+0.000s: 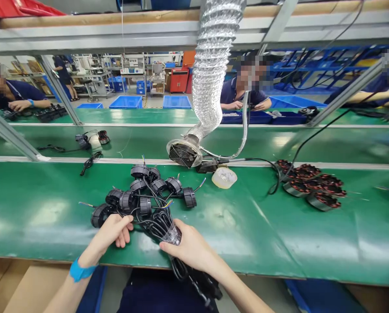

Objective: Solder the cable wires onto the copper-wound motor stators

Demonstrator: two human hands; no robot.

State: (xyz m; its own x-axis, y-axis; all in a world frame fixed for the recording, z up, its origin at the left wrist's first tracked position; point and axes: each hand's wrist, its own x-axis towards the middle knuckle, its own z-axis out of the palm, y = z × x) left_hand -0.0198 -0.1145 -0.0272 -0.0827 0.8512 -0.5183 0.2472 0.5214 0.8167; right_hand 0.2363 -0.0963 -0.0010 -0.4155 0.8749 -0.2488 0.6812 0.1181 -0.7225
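Note:
My right hand (pixel 189 243) is closed around a bundle of black cables (pixel 160 224), where clear plastic wrap (pixel 173 234) binds them. The cable ends with their plugs (pixel 201 284) hang past the bench's front edge. My left hand (pixel 118 228) is beside the bundle, its fingers curled and its thumb and index close together near a black cable; what they pinch, if anything, is hard to make out. Several round black housings (pixel 129 200) lie in a cluster beyond my hands, joined to the cables. Coloured wire ends (pixel 201 184) stick out from some of them.
A foil duct (pixel 210 65) comes down to a fan (pixel 183 153) behind the cluster. Next to it sits a roll of clear tape (pixel 224 177). Several copper-wound stators (pixel 311 184) lie at right. Across the green bench (pixel 246 234), co-workers (pixel 246 87) sit near blue bins (pixel 125 102).

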